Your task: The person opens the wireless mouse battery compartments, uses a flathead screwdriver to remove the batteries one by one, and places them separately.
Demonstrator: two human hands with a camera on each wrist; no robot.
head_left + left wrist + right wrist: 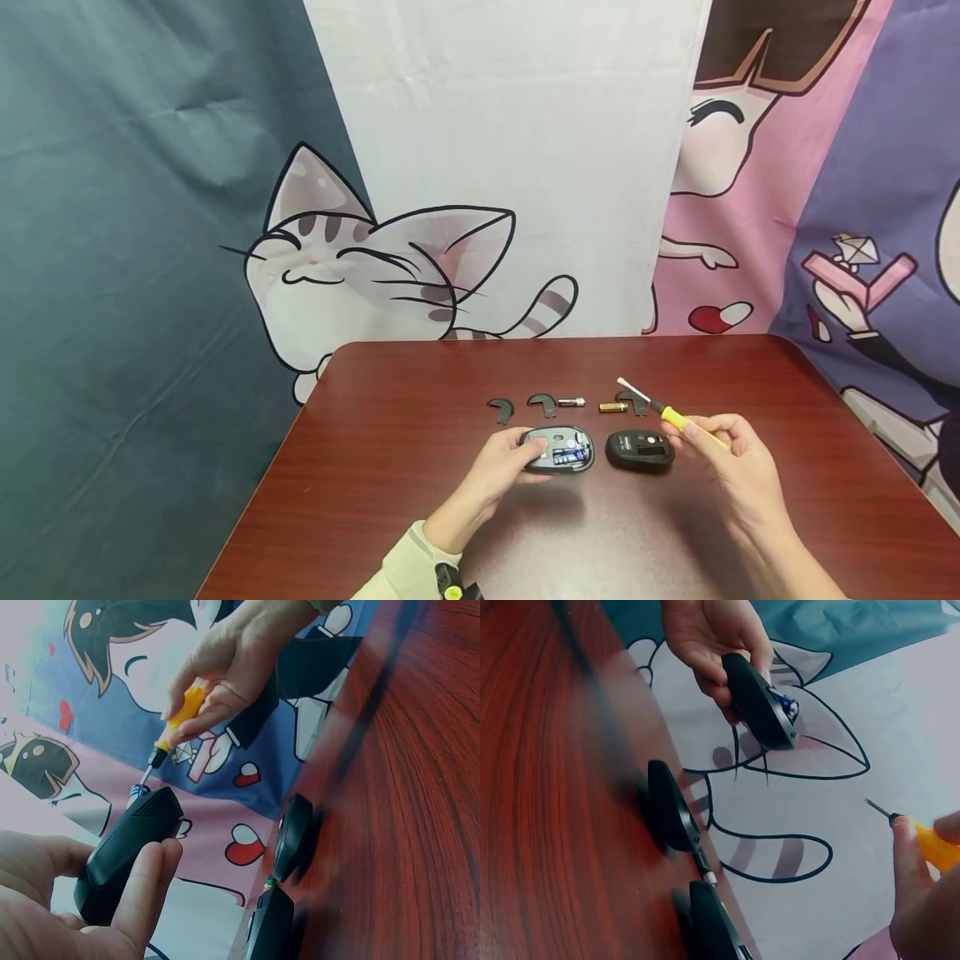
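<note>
My left hand (501, 460) holds a computer mouse (537, 465) with its underside up and its battery bay uncovered. A blue battery (786, 703) sits in the bay, one part standing up past the mouse's edge in the right wrist view. My right hand (738, 467) pinches a screwdriver (675, 419) by its yellow handle. The thin shaft points up and left in the head view, apart from the mouse. On the table, a black mouse (628, 451) lies underside up with an open bay. Another mouse (667, 806) on the table is hidden in the head view behind the held one.
Behind the mice lie curved black battery covers (501, 409), (542, 404) and one near the screwdriver shaft. A dark battery (572, 402) and a gold battery (612, 408) lie between them. The red-brown table (390, 467) ends at a printed cloth backdrop (510, 125).
</note>
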